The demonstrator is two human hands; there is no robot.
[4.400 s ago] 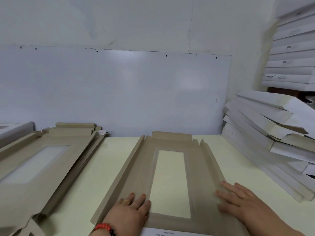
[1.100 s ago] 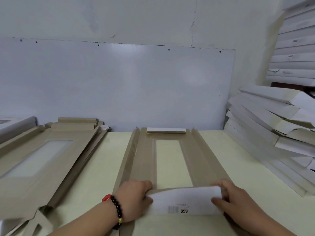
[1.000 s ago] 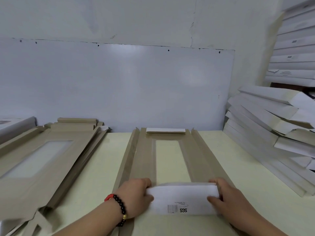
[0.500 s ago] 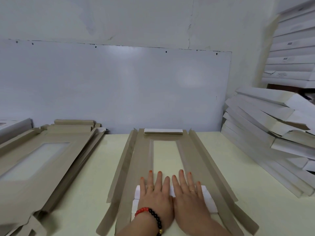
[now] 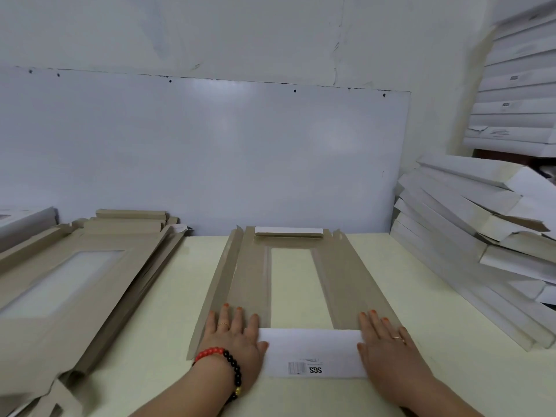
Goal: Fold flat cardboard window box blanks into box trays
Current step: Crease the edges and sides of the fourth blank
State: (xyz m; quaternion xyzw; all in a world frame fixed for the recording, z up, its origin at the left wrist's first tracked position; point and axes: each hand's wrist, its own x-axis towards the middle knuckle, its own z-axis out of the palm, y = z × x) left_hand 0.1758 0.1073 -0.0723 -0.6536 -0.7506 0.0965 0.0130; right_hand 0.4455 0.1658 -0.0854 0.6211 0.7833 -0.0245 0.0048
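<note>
Both hands have slid apart: left hand (image 5: 233, 335) and right hand (image 5: 388, 341) press flat-fingered, gripping nothing, either side of the white near flap (image 5: 311, 353) folded onto the brown window blank (image 5: 340, 275), mid-table (image 5: 421, 341), far flap (image 5: 288, 231) folded too

Blank (image 5: 340, 284) centre on table (image 5: 421, 341); flat blanks (image 5: 75, 281) left; folded boxes (image 5: 481, 236) right.

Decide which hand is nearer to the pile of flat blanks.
Left. The left hand lies on the pile's side of the blank; the right hand lies beyond the window.
</note>
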